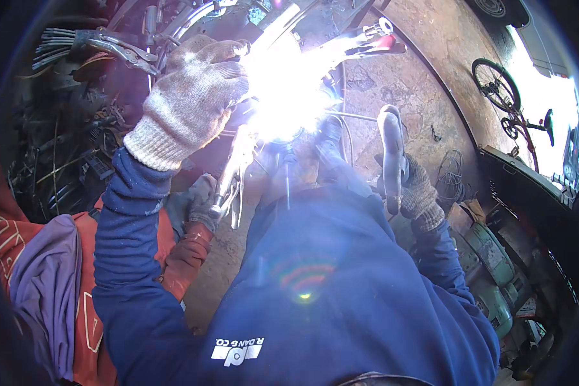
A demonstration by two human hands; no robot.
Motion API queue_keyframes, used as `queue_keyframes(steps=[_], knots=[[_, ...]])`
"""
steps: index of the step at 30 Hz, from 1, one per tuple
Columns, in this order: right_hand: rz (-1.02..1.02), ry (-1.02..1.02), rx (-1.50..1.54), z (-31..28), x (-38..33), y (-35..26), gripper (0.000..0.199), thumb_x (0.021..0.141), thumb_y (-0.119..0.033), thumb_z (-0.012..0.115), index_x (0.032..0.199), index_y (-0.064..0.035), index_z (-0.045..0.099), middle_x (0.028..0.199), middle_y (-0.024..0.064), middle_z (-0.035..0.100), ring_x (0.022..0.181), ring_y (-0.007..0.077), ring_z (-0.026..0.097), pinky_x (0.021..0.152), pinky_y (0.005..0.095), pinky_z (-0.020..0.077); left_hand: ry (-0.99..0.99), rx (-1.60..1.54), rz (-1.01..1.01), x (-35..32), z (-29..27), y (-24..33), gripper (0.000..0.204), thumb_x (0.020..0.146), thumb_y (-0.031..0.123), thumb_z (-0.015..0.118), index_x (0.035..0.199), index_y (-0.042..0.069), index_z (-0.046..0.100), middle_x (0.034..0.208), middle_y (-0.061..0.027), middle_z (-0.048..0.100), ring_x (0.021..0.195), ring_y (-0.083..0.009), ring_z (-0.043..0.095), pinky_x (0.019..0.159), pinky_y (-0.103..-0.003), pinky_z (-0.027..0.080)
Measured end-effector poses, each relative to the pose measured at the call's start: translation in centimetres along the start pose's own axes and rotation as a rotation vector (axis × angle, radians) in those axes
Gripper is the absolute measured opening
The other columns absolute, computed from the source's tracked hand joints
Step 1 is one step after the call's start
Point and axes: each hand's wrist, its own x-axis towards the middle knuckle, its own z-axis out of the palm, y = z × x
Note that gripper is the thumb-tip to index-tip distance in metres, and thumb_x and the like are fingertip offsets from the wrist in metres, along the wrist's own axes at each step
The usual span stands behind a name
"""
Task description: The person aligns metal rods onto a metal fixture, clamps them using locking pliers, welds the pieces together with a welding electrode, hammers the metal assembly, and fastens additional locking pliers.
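Note:
My right hand, in a grey knit glove, grips a welding electrode holder. From its head a thin electrode points left into a blinding welding arc. Beside the arc, my left hand in a pale knit glove has its fingers curled; glare hides what they hold, if anything. Locking pliers hang just below the arc. A co-worker's gloved hand, with a red sleeve, is at their lower end. A clamp-like tool with a red part sticks out to the arc's upper right.
More locking pliers and a bundle of thin rods lie at upper left, above metal scrap. The co-worker's red clothing is close to my left arm. At right are a bicycle, coiled wire and a green machine.

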Motion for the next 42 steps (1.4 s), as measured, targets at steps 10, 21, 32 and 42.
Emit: queue_keyframes(steps=[10,21,32,42], knots=[[-0.095,0.028,0.27,-0.1,-1.6,2.4,0.055,0.087,-0.019,0.084,0.131,0.0,0.058,0.089,0.0038,0.068,0.082,0.0136,0.068,0.101,0.0357,0.0541,0.065,-0.048,0.062,0.9,-0.8,-0.3,0.03,0.073,0.006,0.077,0.103,0.012,0.076,0.113,-0.0021,0.075,0.124,-0.031,0.063,0.104,-0.048,0.048],[-0.08,0.22,0.456,0.9,-2.7,3.6,0.027,0.091,-0.01,0.078,0.109,0.0001,0.06,0.082,0.0103,0.067,0.068,0.0203,0.066,0.075,0.0385,0.0606,0.038,-0.011,0.039,0.6,-1.0,-0.7,0.035,0.071,0.002,0.077,0.103,0.014,0.077,0.112,-0.0012,0.075,0.128,-0.0302,0.061,0.11,-0.048,0.042],[-0.133,0.173,0.237,1.1,-2.8,4.4,0.058,0.092,-0.01,0.077,0.142,0.0052,0.054,0.084,0.0077,0.066,0.071,0.0192,0.067,0.069,0.0352,0.0593,0.049,0.005,0.035,1.0,-1.6,-0.2,0.032,0.071,0.002,0.078,0.101,0.013,0.078,0.111,-0.0014,0.076,0.124,-0.0307,0.062,0.105,-0.047,0.046],[-0.119,0.222,0.292,2.1,-3.3,2.1,0.026,0.087,-0.014,0.08,0.102,-0.0063,0.06,0.072,-0.0001,0.067,0.068,0.0126,0.066,0.121,0.0476,0.0396,-0.046,0.028,0.004,1.7,-2.3,-0.1,0.025,0.075,0.007,0.078,0.099,0.013,0.079,0.109,-0.0024,0.077,0.125,-0.0267,0.063,0.107,-0.046,0.046]])
